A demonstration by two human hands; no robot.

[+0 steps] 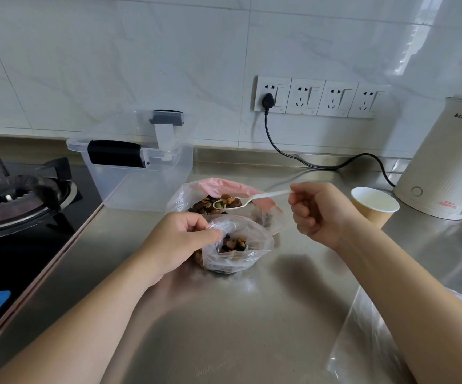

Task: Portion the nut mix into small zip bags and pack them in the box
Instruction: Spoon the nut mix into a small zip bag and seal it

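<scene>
In the head view, a white plastic spoon point(247, 200) is pinched at the far end of its handle by the right hand point(317, 212), whose fingers are curled into a loose fist around it. The spoon's long axis runs nearly level from that hand leftward, and its loaded bowl is held over the open mouth of the large bag of nut mix point(254, 214), which has a pink rim and rests on the steel counter point(252, 314). The small zip bag point(238, 249) lies just nearer the person than the large bag and touches it; its mouth is held open at the left edge by the left hand point(181, 238), with thumb and fingers pinching the film. Some mix is already seen inside it. The relation that matters is therefore this: the small bag's opening lies below and toward the person from the spoon's bowl, and slightly left of the right hand, so a short pull back and a tilt would probably be needed. The clear box point(141, 159) stands behind and to the left, beside the stove point(16, 195), nearer the left hand. More clear bags point(371, 342) lie at the lower right.
</scene>
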